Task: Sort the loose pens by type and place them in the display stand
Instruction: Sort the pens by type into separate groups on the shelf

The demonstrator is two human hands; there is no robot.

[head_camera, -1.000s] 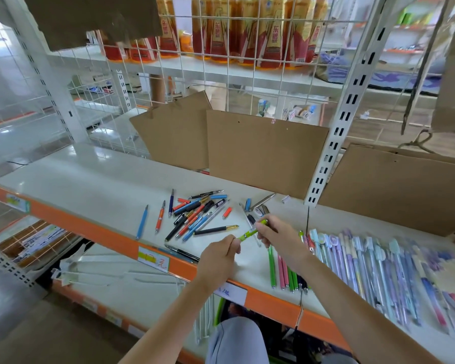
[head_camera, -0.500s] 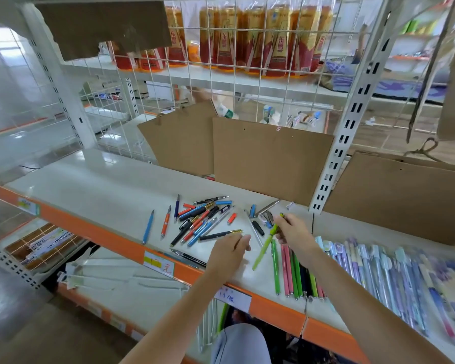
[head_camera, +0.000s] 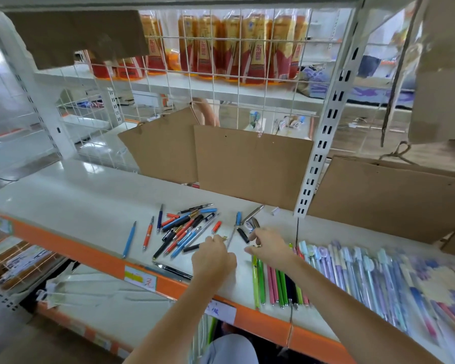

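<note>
Both hands at frame centre: left hand fingers curled over black gold-tipped pen, grip unclear; right hand fingers spread, reaching jumbled loose pens, likely picking next.

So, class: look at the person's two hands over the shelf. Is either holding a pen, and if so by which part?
The left hand touches a black pen; a grip cannot be confirmed. The right hand holds nothing visible.
</note>
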